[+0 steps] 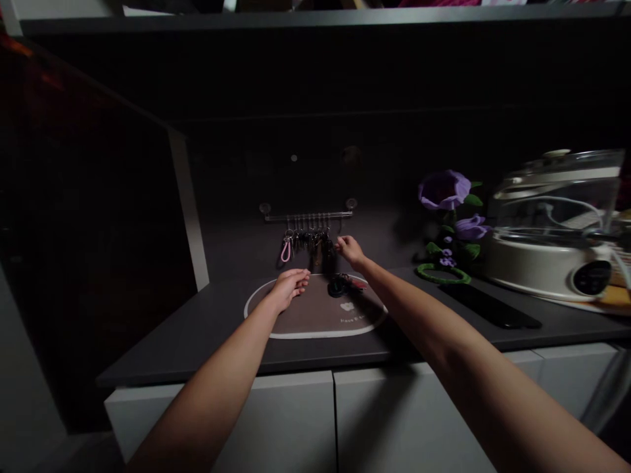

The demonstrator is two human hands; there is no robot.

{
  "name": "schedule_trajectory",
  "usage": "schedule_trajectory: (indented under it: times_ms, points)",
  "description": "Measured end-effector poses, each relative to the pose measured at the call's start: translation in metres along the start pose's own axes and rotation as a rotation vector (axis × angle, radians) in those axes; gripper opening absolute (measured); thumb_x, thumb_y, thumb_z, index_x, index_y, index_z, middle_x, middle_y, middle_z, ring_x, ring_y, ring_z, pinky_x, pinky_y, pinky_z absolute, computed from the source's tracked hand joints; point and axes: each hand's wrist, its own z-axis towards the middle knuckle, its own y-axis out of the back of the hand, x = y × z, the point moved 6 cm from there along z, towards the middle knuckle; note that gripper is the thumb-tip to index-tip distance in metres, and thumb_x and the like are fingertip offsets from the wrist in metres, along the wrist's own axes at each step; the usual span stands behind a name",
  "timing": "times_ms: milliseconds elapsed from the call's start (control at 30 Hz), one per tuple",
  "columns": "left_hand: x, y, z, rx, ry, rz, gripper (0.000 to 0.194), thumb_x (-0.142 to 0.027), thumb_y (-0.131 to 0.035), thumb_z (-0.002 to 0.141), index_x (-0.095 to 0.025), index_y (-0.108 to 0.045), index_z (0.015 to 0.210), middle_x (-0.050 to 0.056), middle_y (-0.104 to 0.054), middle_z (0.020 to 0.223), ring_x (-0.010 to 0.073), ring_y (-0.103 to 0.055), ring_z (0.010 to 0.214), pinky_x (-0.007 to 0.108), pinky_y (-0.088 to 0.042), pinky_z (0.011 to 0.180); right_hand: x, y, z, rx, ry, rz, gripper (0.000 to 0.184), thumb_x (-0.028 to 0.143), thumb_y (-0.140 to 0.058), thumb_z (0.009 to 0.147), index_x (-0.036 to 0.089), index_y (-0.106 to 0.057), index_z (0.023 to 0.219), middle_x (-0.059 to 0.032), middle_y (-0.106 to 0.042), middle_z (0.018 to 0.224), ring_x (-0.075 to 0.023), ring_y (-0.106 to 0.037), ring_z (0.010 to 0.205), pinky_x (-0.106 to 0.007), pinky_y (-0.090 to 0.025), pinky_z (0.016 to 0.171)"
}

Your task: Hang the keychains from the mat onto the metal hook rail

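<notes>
A clear rail (308,217) is fixed low on the dark back wall. Several bunches of keys (310,238) hang from its hooks, one with a pink loop strap (286,250). My right hand (350,251) is raised just to the right of the hanging keys, below the rail's right end. Its fingers are pinched together, and whatever is between them is too small to see. Lower and further left, my left hand (292,289) hovers over the brown mat (315,315), fingers loosely stretched and holding nothing. Between the hands, a dark round item (337,286) with red pieces beside it lies on the mat.
On the right stand purple crocheted flowers (446,190) with a green ring base, and a cream appliance with a clear cover (537,256). A flat black object (493,307) lies before them. A shelf edge (315,23) runs overhead; white cabinets (296,407) are below the dark counter.
</notes>
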Motion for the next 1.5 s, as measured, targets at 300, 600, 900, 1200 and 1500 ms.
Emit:
schedule_trajectory:
  times_ms: [300,600,900,1200,1500]
  points:
    - [-0.019,-0.011,-0.004,-0.08,-0.035,0.171,0.006,-0.016,-0.061,0.067,-0.014,-0.062,0.073,0.002,-0.059,0.068,0.0057,-0.051,0.054,0.017,-0.037,0.05,0.026,0.022,-0.053,0.05,-0.138,0.129,0.01,0.026,-0.043,0.082,0.017,-0.047,0.081,0.0002,-0.057,0.065,-0.0088,-0.055,0.053,-0.02,-0.041,0.05]
    - [-0.038,-0.053,0.002,-0.072,-0.169,0.482,0.004,-0.01,-0.059,0.064,-0.014,-0.062,0.064,0.001,-0.058,0.059,0.0083,-0.048,0.053,0.021,-0.036,0.053,0.004,0.042,-0.086,0.019,-0.165,0.15,0.008,0.019,-0.043,0.079,0.018,-0.047,0.086,0.0039,-0.054,0.057,-0.0074,-0.048,0.044,-0.02,-0.04,0.048]
    - [0.004,-0.07,0.027,-0.101,-0.304,0.952,0.029,-0.027,-0.061,0.066,-0.01,-0.062,0.089,0.008,-0.063,0.081,0.0142,-0.055,0.07,0.024,-0.039,0.065,0.007,0.051,-0.086,0.009,0.154,-0.527,0.021,0.023,-0.041,0.081,0.016,-0.056,0.094,-0.0034,-0.062,0.067,-0.0144,-0.057,0.067,-0.027,-0.041,0.071]
    - [0.02,-0.073,0.024,0.091,-0.305,1.148,0.053,-0.061,-0.055,0.06,-0.015,-0.065,0.084,0.006,-0.063,0.078,0.0178,-0.055,0.071,0.024,-0.035,0.059,0.004,0.041,-0.084,0.048,0.191,-0.601,0.022,0.021,-0.041,0.081,0.017,-0.058,0.095,-0.006,-0.064,0.075,-0.0156,-0.058,0.071,-0.027,-0.041,0.073]
    - [0.015,-0.067,0.019,0.231,-0.207,0.993,0.023,-0.036,-0.059,0.062,-0.013,-0.063,0.063,-0.003,-0.049,0.05,0.0086,-0.04,0.048,0.022,-0.026,0.047,-0.001,0.045,-0.083,0.029,0.177,-0.645,0.022,0.022,-0.042,0.08,0.017,-0.059,0.093,-0.0063,-0.064,0.074,-0.0165,-0.058,0.072,-0.027,-0.041,0.072]
